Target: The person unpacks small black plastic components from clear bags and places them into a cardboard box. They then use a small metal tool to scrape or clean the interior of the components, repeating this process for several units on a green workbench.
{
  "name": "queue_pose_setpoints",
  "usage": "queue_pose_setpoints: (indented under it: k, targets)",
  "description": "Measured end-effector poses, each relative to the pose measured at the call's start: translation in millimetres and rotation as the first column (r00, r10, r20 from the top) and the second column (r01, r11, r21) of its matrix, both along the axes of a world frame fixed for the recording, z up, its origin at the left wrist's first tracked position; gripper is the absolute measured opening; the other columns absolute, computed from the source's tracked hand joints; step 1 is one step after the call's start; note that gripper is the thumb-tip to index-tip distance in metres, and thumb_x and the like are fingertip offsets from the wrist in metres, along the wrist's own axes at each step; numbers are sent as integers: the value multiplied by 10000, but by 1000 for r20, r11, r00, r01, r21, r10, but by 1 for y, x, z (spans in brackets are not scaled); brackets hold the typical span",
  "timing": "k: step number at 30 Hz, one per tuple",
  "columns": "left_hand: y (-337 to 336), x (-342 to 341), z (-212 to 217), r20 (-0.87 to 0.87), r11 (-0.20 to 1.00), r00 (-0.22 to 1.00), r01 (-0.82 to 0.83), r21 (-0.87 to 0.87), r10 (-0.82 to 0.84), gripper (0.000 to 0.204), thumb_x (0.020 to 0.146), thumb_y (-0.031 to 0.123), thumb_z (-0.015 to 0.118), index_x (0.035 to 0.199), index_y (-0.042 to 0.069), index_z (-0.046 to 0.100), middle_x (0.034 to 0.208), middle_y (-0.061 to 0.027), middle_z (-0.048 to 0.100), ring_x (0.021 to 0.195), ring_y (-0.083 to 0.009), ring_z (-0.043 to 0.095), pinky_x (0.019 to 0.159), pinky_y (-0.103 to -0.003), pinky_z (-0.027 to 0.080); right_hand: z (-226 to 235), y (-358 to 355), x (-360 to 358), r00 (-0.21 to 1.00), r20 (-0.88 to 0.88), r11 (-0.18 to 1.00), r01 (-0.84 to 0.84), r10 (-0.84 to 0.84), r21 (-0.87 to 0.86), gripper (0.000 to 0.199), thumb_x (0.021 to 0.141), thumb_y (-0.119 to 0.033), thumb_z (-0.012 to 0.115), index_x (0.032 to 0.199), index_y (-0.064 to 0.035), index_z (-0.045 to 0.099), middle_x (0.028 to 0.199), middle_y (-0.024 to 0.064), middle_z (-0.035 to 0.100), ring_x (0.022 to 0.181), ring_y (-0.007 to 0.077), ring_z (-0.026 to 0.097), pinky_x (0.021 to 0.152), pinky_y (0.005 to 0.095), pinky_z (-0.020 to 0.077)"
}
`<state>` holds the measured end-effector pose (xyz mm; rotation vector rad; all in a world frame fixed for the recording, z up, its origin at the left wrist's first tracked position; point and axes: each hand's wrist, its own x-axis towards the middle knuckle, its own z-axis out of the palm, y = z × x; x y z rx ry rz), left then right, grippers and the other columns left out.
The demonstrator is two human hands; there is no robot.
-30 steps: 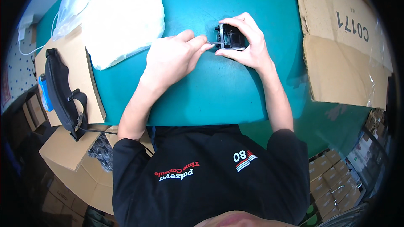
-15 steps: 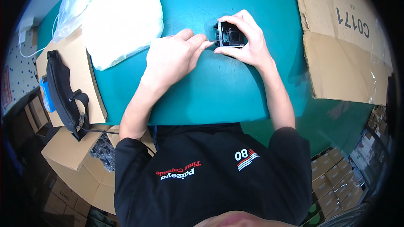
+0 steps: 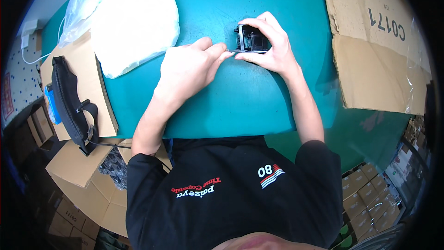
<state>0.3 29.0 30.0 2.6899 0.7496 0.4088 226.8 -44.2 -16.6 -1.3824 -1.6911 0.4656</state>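
Note:
A small black box-shaped housing point(image 3: 255, 41) with an open top and a pale rim rests at the far middle of the work surface. My right hand point(image 3: 278, 50) grips it from the right, thumb along the near side and fingers over the far side. From the left, my left hand point(image 3: 189, 67) pinches a thin metal tool point(image 3: 233, 52). Its tip meets the housing's near left corner, where small black parts stick out. Most of the tool is hidden by my fingers, so its exact kind does not show.
A green mat point(image 3: 222, 106) covers the table. White plastic bags point(image 3: 134, 23) lie at the far left, beside cardboard with a black waist bag point(image 3: 69, 102) on it. To the right lies a large flattened carton point(image 3: 379, 60). An open carton point(image 3: 92, 176) stands below the table's left edge.
My left hand has shifted slightly nearer to me, bringing the tool's tip from inside the housing's left rim to its near left corner. My right hand and the housing stay almost still.

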Motion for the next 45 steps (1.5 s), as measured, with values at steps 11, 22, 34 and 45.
queue_pose_setpoints:
  k: [11, 22, 34, 45]
  targets:
    - [3, -3, -5, -8, 998, 999, -34, -61, 33, 141, 944, 285, 713, 997, 163, 760, 758, -44, 648, 597, -259, 651, 521, -365, 508, 1, 0, -1, 1000, -5, 1000, -1, 1, -10, 632, 637, -296, 961, 1159, -59, 693, 958, 84, 606, 855, 234, 594, 752, 344, 529]
    - [13, 7, -9, 58, 996, 995, -84, -26, 86, 139, 952, 280, 701, 967, 155, 759, 712, -64, 601, 584, -281, 621, 510, -388, 482, 1, 0, -1, 999, -23, 999, 46, -47, -13, 668, 617, -319, 976, 1138, -53, 655, 988, 89, 616, 870, 240, 635, 774, 354, 554]
    - [22, 12, -7, 31, 994, 994, -100, -36, 101, 172, 960, 289, 685, 952, 140, 771, 705, -78, 617, 598, -292, 640, 537, -397, 498, -3, -1, 0, 998, -33, 997, 53, -55, -54, 675, 600, -346, 990, 1069, -37, 616, 997, 93, 623, 889, 252, 665, 779, 359, 569]
    - [23, 14, -11, 34, 993, 992, -121, -3, 121, 249, 971, 358, 643, 887, 150, 751, 728, -69, 642, 613, -287, 665, 519, -396, 513, -5, 0, 1, 998, -27, 998, 53, -53, -22, 671, 602, -356, 989, 1057, -33, 616, 993, 100, 625, 878, 254, 667, 765, 357, 572]
